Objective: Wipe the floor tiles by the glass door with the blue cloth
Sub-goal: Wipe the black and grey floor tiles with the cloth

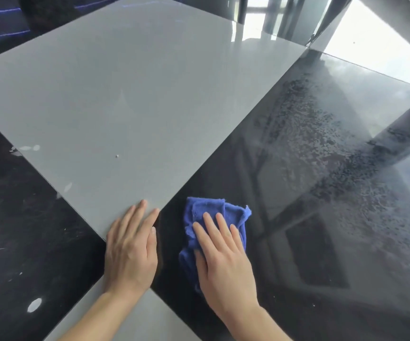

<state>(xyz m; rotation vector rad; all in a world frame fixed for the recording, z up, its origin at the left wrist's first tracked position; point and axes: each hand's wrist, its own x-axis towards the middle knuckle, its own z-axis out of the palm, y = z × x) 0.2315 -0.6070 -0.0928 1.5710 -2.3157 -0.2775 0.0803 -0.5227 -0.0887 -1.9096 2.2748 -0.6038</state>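
Observation:
A crumpled blue cloth lies on a glossy black floor tile, near the corner where it meets a large grey tile. My right hand presses flat on the cloth with straight fingers, covering its lower half. My left hand rests flat on the near corner of the grey tile, fingers straight, holding nothing. The black tile ahead of the cloth shows a wide streaked, speckled wet or dusty patch.
The glass door's frame and bright threshold run along the upper right. Another black tile lies at the left with white specks and a small white spot. A tiny white crumb sits on the grey tile.

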